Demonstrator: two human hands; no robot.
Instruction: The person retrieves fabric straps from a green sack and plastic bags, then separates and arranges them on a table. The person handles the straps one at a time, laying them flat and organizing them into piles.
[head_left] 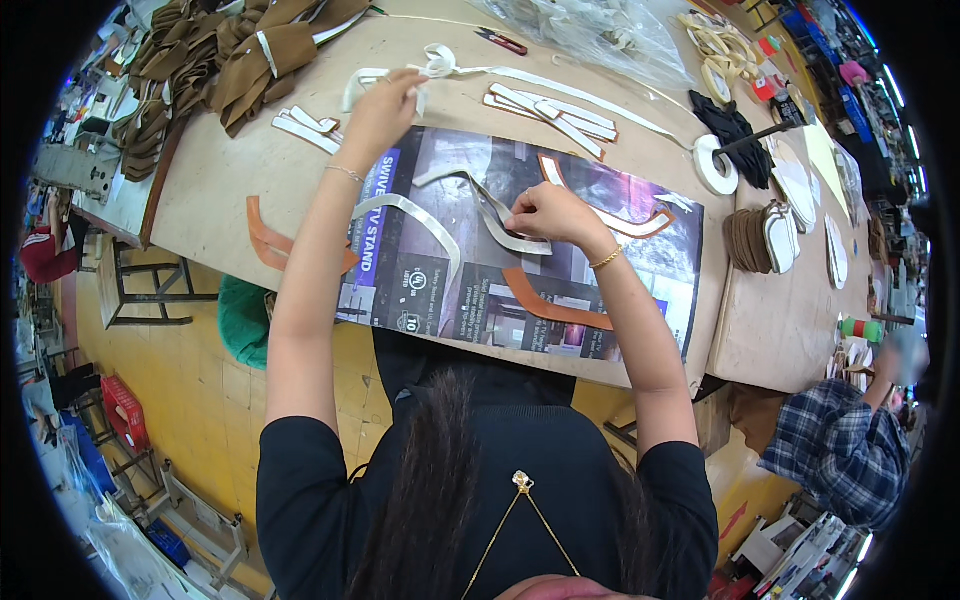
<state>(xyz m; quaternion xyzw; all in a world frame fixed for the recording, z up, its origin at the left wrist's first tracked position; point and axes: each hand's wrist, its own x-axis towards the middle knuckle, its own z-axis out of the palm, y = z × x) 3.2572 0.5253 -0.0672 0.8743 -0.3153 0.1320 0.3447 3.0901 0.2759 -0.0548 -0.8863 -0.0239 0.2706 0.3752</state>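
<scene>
My left hand (pixel 392 98) reaches to the far side of the table, fingers drawn together on a narrow white tape (pixel 436 66) bunched there. My right hand (pixel 553 212) is closed in a pinch over a curved pale strip (pixel 480 200) lying on a printed cardboard sheet (pixel 400 285). Left of that strip lies another curved white strip (pixel 425 225). An orange-brown curved strip (pixel 550 303) is nearer me, and a white strip with brown edging (pixel 625 222) lies right of my right hand. Another orange-brown strip (pixel 265 235) is partly hidden under my left forearm.
Brown cut pieces (pixel 250 80) are heaped at the far left. Edged strips (pixel 555 115) lie beyond the sheet, near red-handled snips (pixel 500 41). To the right are a white tape roll (pixel 715 165), black cloth (pixel 735 135) and stacked brown-white pieces (pixel 762 238). A person in plaid (pixel 835 445) works at right.
</scene>
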